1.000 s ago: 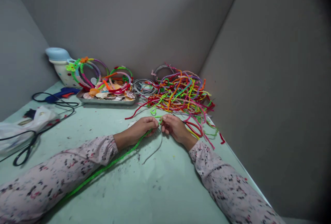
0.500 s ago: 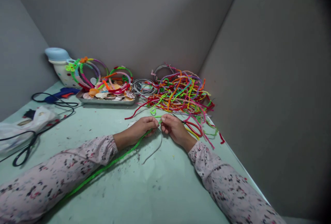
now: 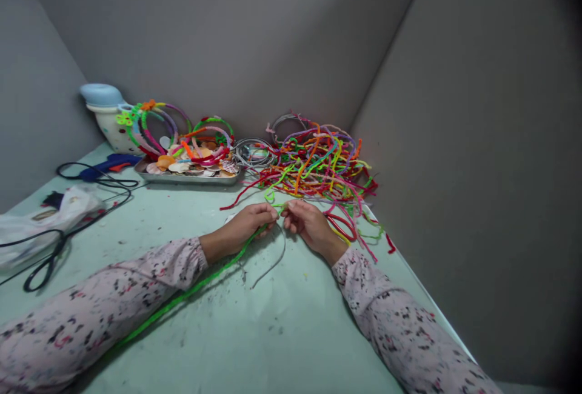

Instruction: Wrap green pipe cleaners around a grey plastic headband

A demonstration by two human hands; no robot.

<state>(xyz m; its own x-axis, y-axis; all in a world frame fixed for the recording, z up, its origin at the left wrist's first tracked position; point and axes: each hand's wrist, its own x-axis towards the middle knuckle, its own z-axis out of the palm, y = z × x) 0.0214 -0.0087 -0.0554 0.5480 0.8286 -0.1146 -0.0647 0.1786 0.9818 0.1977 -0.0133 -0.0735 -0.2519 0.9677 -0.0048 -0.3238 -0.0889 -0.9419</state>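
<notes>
My left hand (image 3: 252, 227) pinches a long green fuzzy strand (image 3: 195, 288), which runs from its fingertips down under my left sleeve towards the lower left. Close by on the right, my right hand (image 3: 307, 224) is closed, thumb against forefinger, on the short end of green strand between the two hands. A thin grey wire (image 3: 277, 262) hangs from between the fingertips and curves down over the table. Just behind the hands lies a tangled pile of coloured fuzzy stems (image 3: 322, 160).
On the light green table (image 3: 254, 345), a metal tray (image 3: 191, 180) holds shells and colourful hoops. Wire coils (image 3: 253, 153) lie beside it. Red-handled scissors (image 3: 342, 224) are by my right hand. At left are a dotted container (image 3: 109, 127), black cord (image 3: 59, 245) and plastic bag (image 3: 77, 206).
Both hands stay almost in place. My right hand's fingers have shifted slightly at the green strand, and the fingertips sit slightly differently around it.
</notes>
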